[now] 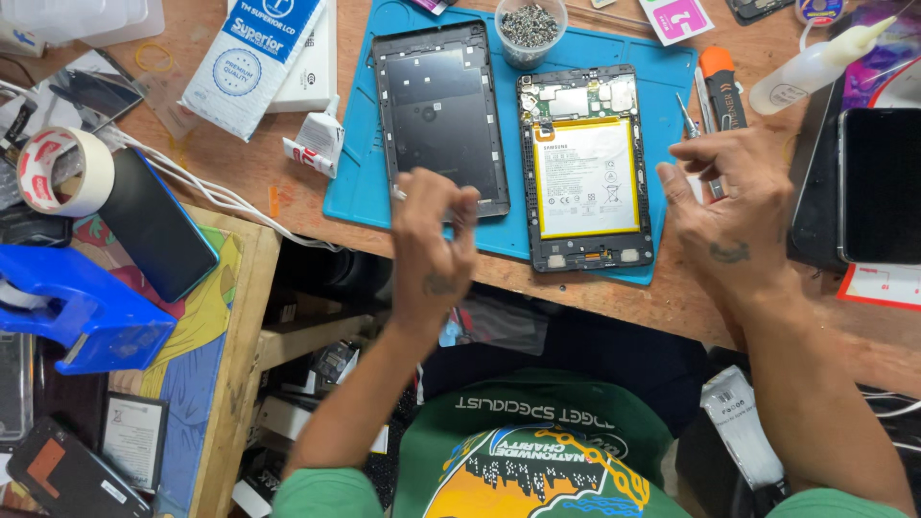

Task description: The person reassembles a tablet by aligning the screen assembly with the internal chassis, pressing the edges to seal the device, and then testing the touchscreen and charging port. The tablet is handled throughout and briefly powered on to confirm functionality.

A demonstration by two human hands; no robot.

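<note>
Hard to see: left hand (434, 240) blurred, fingers curled at the near edge of the back cover (439, 115); something small and pale at its fingertips, cannot tell what.
Right hand (729, 206): fingers bent, pinching a thin screwdriver (687, 119); grip partly hidden.
Opened tablet (587, 168): on the blue mat (662, 67), between the hands, yellow-framed battery showing.
Cup (529, 31): far edge of mat, full of small screws.
Cut off: squeeze bottle (815, 65), far right.

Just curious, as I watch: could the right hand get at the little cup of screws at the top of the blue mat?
Probably yes. The right hand hovers beside the opened tablet, and the cup of screws stands uncovered beyond it, with only flat parts lying between.
</note>
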